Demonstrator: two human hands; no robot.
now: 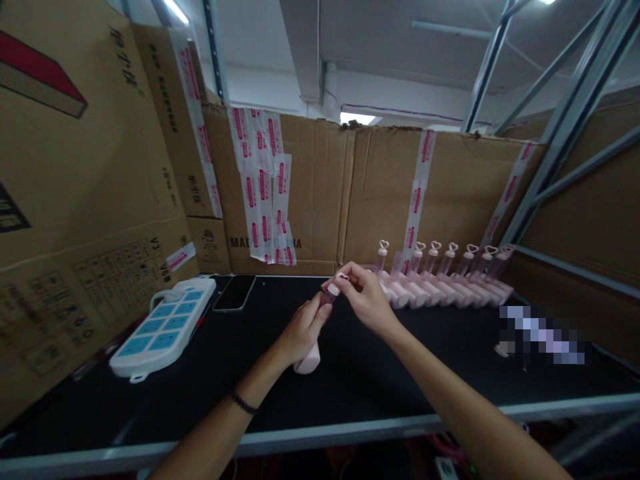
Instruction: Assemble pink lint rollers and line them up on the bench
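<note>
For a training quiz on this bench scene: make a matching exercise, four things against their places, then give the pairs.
Things:
1. power strip
2. phone
3. row of pink bottles
4. pink bottle

Places:
A. held in the left hand, with the right hand at its top
B. lying dark and flat by the back cardboard wall, left of the hands
C. at the left of the black table
D. lined up at the back right

Pairs: 1-C, 2-B, 3-D, 4-A
</note>
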